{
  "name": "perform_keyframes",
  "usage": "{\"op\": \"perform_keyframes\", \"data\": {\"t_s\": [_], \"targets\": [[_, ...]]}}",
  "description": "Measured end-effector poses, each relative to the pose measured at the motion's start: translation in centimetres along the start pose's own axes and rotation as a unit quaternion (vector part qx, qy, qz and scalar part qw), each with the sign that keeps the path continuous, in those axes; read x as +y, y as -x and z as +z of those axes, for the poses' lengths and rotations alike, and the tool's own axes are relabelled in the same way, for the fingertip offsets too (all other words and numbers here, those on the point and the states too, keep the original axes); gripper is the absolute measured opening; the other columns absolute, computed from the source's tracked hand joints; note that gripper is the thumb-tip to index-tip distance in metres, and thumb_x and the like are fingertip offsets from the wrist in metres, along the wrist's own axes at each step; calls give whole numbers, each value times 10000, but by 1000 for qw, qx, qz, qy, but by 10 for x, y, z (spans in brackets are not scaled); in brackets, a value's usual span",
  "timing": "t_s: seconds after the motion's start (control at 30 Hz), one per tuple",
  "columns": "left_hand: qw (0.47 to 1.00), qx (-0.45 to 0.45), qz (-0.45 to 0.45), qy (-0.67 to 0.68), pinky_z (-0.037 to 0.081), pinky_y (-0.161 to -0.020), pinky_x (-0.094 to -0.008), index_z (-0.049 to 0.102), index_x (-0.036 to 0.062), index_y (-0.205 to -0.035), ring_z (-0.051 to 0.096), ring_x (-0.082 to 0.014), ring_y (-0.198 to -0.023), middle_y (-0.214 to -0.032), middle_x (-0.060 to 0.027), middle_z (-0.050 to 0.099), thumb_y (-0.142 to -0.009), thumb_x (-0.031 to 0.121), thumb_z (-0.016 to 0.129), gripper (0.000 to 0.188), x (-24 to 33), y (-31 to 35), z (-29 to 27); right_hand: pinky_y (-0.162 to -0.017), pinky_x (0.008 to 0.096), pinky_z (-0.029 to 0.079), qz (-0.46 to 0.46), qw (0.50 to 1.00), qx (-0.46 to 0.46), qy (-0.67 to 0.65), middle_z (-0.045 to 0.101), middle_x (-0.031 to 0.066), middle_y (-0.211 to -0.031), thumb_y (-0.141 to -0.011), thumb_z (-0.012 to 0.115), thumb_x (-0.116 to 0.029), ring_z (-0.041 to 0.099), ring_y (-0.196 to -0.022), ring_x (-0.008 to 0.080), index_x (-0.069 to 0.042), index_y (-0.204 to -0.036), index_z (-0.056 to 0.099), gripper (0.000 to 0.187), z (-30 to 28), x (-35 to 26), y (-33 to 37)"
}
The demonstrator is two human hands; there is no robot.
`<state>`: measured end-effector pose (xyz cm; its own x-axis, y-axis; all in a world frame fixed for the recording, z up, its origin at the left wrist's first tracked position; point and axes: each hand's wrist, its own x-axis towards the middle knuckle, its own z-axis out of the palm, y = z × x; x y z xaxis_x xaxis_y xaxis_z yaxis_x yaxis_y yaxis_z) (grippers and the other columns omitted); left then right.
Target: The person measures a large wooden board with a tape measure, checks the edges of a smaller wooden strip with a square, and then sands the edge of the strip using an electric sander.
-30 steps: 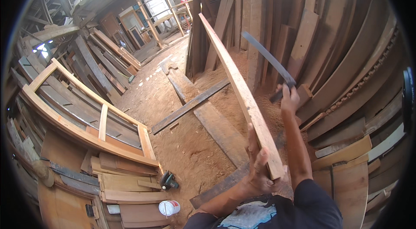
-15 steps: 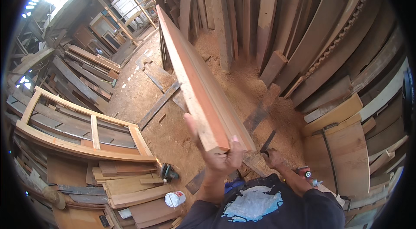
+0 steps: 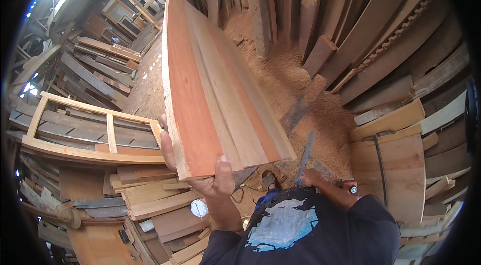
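A long wooden panel [image 3: 215, 99] with reddish and pale stripes stretches away from me at centre left, its broad face turned up. My left hand [image 3: 213, 180] grips its near left corner, thumb on the face and fingers round the pale edge. At the lower right, my right hand [image 3: 311, 178] is closed on a flat, narrow grey metal strip [image 3: 305, 157] that points up and away. The strip is apart from the panel. What part of it lies inside the fist is hidden.
Planks [image 3: 345, 29] lean along the right and far sides over a sawdust floor [image 3: 325, 129]. A pale wooden frame [image 3: 95, 157] lies at left, above stacked boards [image 3: 170, 215]. Near my left forearm stands a white bucket [image 3: 199, 208]. A red tool [image 3: 349, 186] is beside my right forearm.
The panel has turned from nearly edge-on to showing its broad face, and my left hand has moved left with it. The metal strip in my right hand has swung more upright and shows its flat side.
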<state>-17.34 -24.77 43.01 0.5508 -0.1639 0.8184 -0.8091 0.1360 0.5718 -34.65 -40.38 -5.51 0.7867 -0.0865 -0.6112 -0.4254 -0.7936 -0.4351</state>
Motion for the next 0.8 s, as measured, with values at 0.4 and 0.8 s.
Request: {"op": "perform_keyframes", "data": {"t_s": [0.4, 0.8], "targets": [[999, -10, -2, -45, 273, -1155, -514, 192, 59, -1489, 273, -394, -1428, -1564, -247, 192, -651, 113, 583, 926, 3, -14, -6, -977, 463, 459, -14, 987, 96, -129, 613, 278, -1196, -862, 550, -307, 590, -1129, 400, 23, -1204, 616, 480, -126, -40, -19], [999, -18, 49, -10, 243, -1159, -492, 214, 81, -1446, 231, -371, -1445, -1546, -298, 164, -662, 98, 581, 866, -12, -11, -14, -886, 487, 483, -57, 996, 54, -45, 672, 245, -1025, -843, 565, -328, 630, -1018, 410, -20, -981, 703, 365, -13, 1, -12]]}}
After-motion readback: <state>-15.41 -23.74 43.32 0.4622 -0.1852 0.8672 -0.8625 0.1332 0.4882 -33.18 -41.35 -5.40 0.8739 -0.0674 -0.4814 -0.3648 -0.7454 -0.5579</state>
